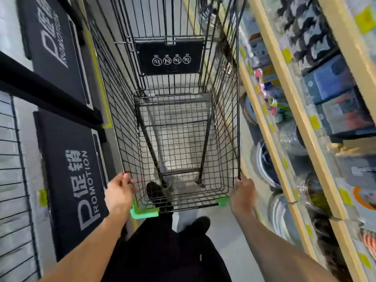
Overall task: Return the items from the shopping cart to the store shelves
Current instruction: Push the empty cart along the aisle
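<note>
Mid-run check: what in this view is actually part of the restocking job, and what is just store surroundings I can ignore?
Part of the job:
- shopping cart, basket showing no items
- left hand and right hand, each gripping a top rim corner of the cart
- store shelves on the right, stocked with goods

Just surroundings:
- black promotion signs on the left
- wire grid panel at far left

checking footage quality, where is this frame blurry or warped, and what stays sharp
Head view: the shelves on the right are smeared by motion blur, their goods hard to read; the shopping cart wire and both hands, left hand and right hand, stay fairly sharp; wide-angle distortion bows the cart sides and shelf edges.
</note>
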